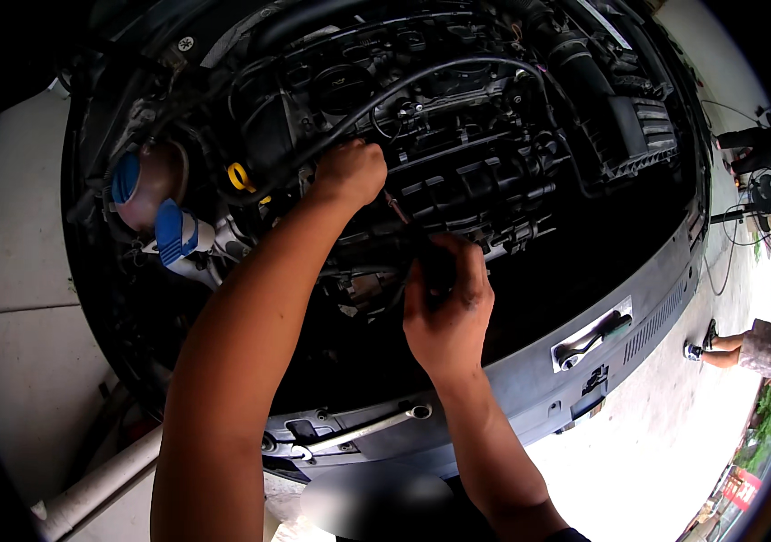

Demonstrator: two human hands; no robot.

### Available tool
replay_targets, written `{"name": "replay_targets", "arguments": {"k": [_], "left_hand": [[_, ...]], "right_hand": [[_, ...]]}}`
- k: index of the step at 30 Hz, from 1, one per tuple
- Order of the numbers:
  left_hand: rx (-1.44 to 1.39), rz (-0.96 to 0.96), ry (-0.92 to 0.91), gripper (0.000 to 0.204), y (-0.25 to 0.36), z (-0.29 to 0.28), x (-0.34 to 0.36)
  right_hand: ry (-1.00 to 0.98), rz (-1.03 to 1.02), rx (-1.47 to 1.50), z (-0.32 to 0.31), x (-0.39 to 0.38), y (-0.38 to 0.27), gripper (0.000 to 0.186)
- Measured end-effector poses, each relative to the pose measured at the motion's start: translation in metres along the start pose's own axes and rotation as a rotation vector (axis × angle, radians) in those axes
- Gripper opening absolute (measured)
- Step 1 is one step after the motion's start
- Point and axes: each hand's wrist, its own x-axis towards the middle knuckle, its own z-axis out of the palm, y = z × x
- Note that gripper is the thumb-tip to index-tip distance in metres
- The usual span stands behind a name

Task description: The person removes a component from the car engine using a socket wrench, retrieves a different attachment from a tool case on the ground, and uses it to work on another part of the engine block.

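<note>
Both my hands reach into an open engine bay, over a dark engine point(457, 185). My left hand point(350, 172) is closed in a fist by the long black hose point(394, 88) that arcs over the engine; what its fingers hold is hidden. Nearer to me, my right hand point(450, 312) has thumb and fingers curled together, with dark smudges on the skin. A slim metal shaft point(397, 208) runs between the two hands, and its lower end goes into shadow at my right fingertips. Its kind is too dark to make out.
A combination wrench point(358, 434) and a ratchet point(595, 341) lie on the front panel point(516, 397). Left of my arms are a pinkish reservoir point(152, 190), a blue cap point(173, 233) and a yellow dipstick ring point(239, 176). Two people stand at far right, near cables.
</note>
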Motion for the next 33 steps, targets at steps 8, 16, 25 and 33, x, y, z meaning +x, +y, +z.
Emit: {"name": "replay_targets", "arguments": {"k": [8, 16, 25, 33], "left_hand": [[0.007, -0.024, 0.011, 0.027, 0.004, 0.0, -0.005], [-0.07, -0.067, 0.104, 0.03, 0.004, 0.007, -0.006], [-0.265, -0.047, 0.343, 0.031, -0.001, 0.025, -0.004], [-0.211, -0.014, 0.326, 0.03, -0.002, 0.027, 0.001]], "right_hand": [[-0.055, 0.081, -0.037, -0.004, 0.006, -0.015, 0.032], [-0.247, 0.34, 0.08, -0.01, 0.008, -0.022, 0.025], [-0.315, 0.39, 0.044, -0.009, 0.002, -0.011, 0.027], [-0.007, -0.124, -0.118, 0.0, 0.001, -0.011, 0.024]]}}
